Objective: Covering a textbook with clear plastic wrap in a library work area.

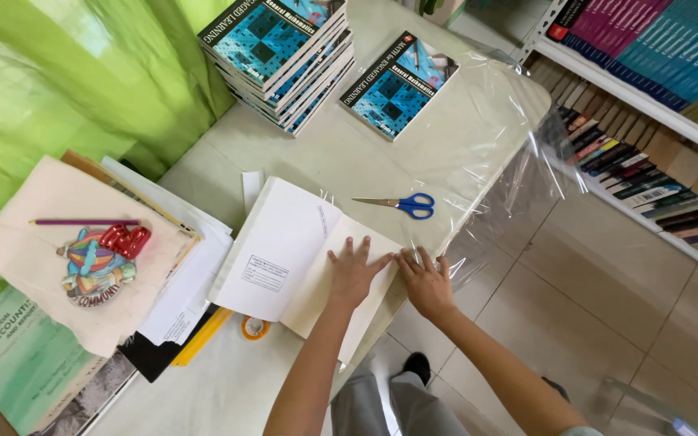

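I see an open white book (284, 258) lying flat near the table's edge on a clear plastic sheet (478, 137) spread across the tabletop.

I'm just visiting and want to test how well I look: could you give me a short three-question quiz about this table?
1. True or false: both hands press flat on the open book.
2. What lies on the clear plastic sheet just beyond the hands? A) a stapler B) blue-handled scissors C) a ruler
3. Where is the roll of tape relative to the open book?

Key
1. True: the left hand and the right hand lie side by side, palms down, on its right edge.
2. B, the scissors.
3. At the book's near edge, left of the left forearm.
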